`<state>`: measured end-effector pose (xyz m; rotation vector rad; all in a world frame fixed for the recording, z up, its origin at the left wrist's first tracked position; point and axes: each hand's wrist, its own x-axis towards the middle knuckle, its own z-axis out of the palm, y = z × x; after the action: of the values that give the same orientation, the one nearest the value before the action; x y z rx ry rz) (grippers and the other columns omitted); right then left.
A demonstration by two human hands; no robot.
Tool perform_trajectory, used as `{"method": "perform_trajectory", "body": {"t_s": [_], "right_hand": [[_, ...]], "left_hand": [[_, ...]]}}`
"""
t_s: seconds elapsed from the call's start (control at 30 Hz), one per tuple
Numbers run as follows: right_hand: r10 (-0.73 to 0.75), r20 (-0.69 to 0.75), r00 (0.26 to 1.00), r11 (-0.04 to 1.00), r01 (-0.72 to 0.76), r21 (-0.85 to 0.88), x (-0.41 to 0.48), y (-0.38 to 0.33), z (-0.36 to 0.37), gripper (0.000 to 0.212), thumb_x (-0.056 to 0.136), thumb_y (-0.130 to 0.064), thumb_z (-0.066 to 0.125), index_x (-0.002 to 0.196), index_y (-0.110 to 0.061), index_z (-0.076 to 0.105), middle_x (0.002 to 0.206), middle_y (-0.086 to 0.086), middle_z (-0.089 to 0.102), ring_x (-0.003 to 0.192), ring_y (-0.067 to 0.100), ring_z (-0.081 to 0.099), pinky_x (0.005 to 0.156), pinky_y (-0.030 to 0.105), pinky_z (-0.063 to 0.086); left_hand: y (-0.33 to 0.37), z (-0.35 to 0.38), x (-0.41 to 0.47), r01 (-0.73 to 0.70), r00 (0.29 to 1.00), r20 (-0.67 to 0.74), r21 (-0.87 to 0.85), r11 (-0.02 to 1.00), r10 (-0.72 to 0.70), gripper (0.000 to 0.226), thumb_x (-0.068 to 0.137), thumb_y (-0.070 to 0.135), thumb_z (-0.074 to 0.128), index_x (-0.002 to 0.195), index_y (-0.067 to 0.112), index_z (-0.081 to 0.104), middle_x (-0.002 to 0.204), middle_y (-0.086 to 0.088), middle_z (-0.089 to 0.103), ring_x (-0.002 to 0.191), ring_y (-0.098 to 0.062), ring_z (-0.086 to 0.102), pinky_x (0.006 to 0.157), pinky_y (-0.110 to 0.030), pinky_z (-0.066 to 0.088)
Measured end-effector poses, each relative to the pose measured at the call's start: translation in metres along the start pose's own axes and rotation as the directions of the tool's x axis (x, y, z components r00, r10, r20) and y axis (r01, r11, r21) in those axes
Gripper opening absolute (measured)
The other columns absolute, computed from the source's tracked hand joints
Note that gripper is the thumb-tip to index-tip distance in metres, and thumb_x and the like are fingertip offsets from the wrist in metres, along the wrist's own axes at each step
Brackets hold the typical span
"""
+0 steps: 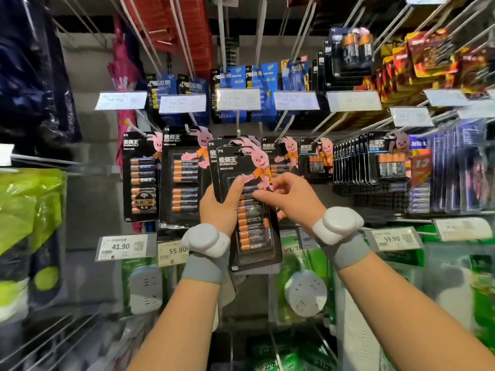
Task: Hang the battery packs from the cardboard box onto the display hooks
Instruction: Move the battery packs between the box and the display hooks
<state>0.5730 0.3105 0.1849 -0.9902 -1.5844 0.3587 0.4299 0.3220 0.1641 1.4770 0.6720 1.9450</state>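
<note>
I hold a stack of black Duracell battery packs [251, 231], each with a pink rabbit on the card, in front of the display wall. My left hand [221, 207] grips the stack's left edge, thumb on the front card. My right hand [288, 196] pinches the front pack near its middle. The top of the stack sits just under a metal display hook [237, 129] at the centre. The cardboard box is out of view.
Other Duracell packs [184, 178] hang on hooks to the left and right. Blue battery packs [241, 76] hang on the row above, behind price tags [238, 99]. White power sockets in green packaging [305, 293] hang below. Long bare hooks jut out at the upper left.
</note>
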Motion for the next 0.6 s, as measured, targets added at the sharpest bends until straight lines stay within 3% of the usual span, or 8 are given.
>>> {"method": "perform_trajectory", "body": {"t_s": [0.07,0.23,0.33,0.47,0.6], "right_hand": [[0.037,-0.021,0.999,0.998,-0.036,0.056,-0.004,0.002,0.001,0.033,0.076,-0.03,0.08,0.087,-0.017,0.051,0.078,0.006,0.051,0.071,0.022,0.053,0.058,0.037,0.049],[0.119,-0.059,0.991,0.979,-0.107,0.176,-0.012,0.006,-0.004,0.039,0.076,-0.027,0.079,0.098,-0.011,0.052,0.089,0.018,0.062,0.082,0.032,0.064,0.079,0.057,0.054],[0.134,-0.086,0.987,0.961,-0.109,0.253,-0.017,0.004,-0.005,0.036,0.078,-0.021,0.077,0.102,-0.01,0.052,0.102,0.023,0.067,0.096,0.037,0.067,0.086,0.058,0.052],[0.178,-0.1,0.979,0.937,-0.138,0.32,-0.019,0.002,-0.014,0.042,0.085,-0.016,0.071,0.117,-0.006,0.046,0.11,0.023,0.065,0.099,0.036,0.066,0.086,0.057,0.052],[0.201,-0.177,0.963,0.918,-0.122,0.378,-0.015,0.003,-0.026,0.03,0.086,-0.016,0.069,0.107,-0.016,0.048,0.112,0.019,0.065,0.105,0.034,0.064,0.093,0.056,0.05]], "left_hand": [[0.0,0.003,-0.003,0.0,1.0,-0.009,0.017,1.0,0.0,0.044,0.078,0.053,0.071,0.109,0.023,0.068,0.104,0.001,0.073,0.1,-0.019,0.068,0.096,-0.047,0.051],[0.002,0.01,-0.009,0.018,1.0,-0.005,0.02,1.0,-0.018,0.03,0.082,0.037,0.074,0.105,0.019,0.07,0.096,0.006,0.073,0.092,-0.011,0.068,0.09,-0.034,0.053],[0.003,0.013,-0.012,0.03,0.999,0.016,0.031,0.999,-0.031,0.026,0.081,0.039,0.073,0.1,0.02,0.071,0.092,0.01,0.072,0.088,-0.007,0.068,0.084,-0.029,0.052],[0.001,0.011,-0.01,0.095,0.994,0.051,0.044,0.995,-0.097,0.022,0.086,0.046,0.066,0.087,0.025,0.071,0.09,0.004,0.073,0.092,-0.017,0.069,0.086,-0.035,0.053],[-0.002,0.004,-0.009,0.113,0.992,0.044,0.057,0.992,-0.116,0.029,0.089,0.045,0.062,0.076,0.02,0.066,0.087,-0.012,0.069,0.083,-0.026,0.065,0.086,-0.04,0.052]]}}
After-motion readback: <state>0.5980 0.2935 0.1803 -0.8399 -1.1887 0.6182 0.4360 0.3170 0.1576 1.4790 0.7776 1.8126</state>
